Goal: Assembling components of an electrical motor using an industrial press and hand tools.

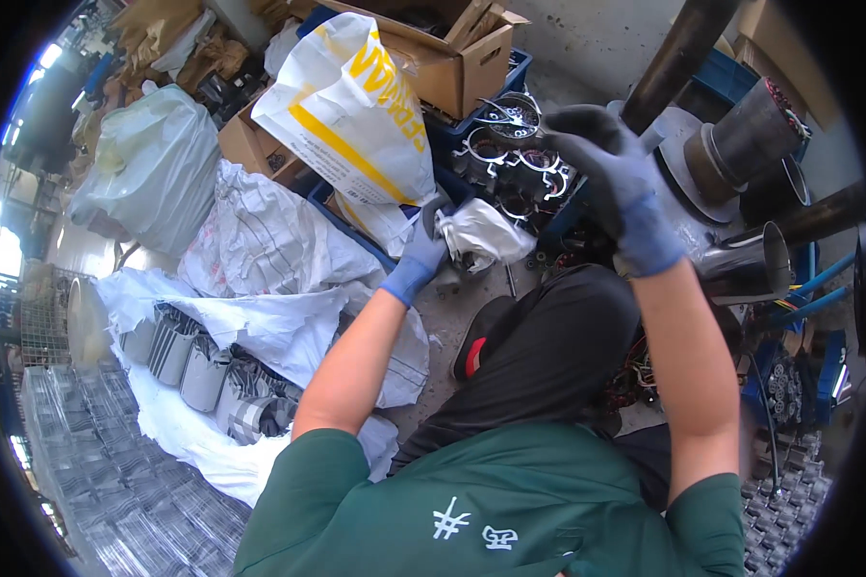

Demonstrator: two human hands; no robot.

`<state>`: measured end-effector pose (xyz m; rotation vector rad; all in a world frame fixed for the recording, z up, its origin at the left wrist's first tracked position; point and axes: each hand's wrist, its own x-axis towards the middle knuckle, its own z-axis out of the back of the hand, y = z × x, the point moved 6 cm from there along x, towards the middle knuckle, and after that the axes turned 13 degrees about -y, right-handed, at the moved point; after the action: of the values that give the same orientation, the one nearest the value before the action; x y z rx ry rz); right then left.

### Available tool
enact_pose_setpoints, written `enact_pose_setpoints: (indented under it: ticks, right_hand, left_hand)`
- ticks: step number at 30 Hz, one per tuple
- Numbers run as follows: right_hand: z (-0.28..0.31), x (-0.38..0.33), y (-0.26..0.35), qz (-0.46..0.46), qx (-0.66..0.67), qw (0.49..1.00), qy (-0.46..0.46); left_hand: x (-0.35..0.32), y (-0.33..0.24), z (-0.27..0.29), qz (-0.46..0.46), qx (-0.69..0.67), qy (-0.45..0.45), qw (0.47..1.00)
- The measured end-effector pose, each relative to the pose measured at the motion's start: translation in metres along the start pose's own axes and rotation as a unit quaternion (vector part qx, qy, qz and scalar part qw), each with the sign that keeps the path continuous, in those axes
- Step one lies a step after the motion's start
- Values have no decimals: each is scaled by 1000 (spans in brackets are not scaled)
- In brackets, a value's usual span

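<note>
My left hand (420,252), in a blue-grey glove, grips a crumpled white plastic bag (481,234) just in front of my raised knee. My right hand (614,173), gloved the same way, hovers above a blue crate (548,223) of shiny metal rings (510,154). Its fingers are curled downward, and I cannot tell whether it holds anything. A white and yellow sack (351,111) leans against the crate right behind my left hand.
Torn white sacking (260,317) holds several grey metal cylinders (202,370) at the left. Cardboard boxes (462,58) stand at the back. Metal funnels and pipes (751,260) lie at the right. Stacked metal parts (115,500) fill the lower left.
</note>
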<state>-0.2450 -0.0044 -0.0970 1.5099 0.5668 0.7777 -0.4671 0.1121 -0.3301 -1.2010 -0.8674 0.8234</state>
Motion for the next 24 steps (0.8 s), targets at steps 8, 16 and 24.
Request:
enact_pose_setpoints:
  ticks: [8, 16, 24]
  right_hand:
    - [-34, 23, -156, 7, -335, 942, -2]
    - [-52, 19, -161, -29, -314, 943, 109]
    - [-50, 27, -206, -88, -327, 924, 179]
  left_hand:
    - [-37, 89, -95, -20, 505, 248, 826]
    - [-4, 153, -127, 339, 353, -141, 861]
    - [-4, 176, -115, 264, 288, -88, 916]
